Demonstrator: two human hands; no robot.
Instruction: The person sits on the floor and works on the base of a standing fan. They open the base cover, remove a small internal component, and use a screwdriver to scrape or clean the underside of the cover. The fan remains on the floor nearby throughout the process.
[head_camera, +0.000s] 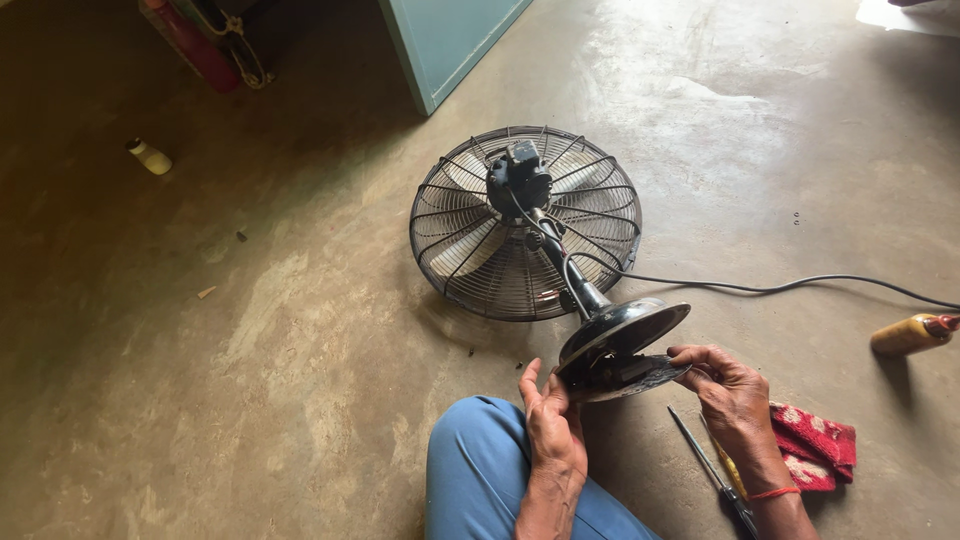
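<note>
Your left hand (553, 425) lies flat against the near edge of the fan base (622, 345), fingers straight; your right hand (728, 390) pinches its far rim. Keep both steady (the fan (525, 222) lies face-down beyond your grip), screwdriver (712, 470) just under your right wrist.
</note>
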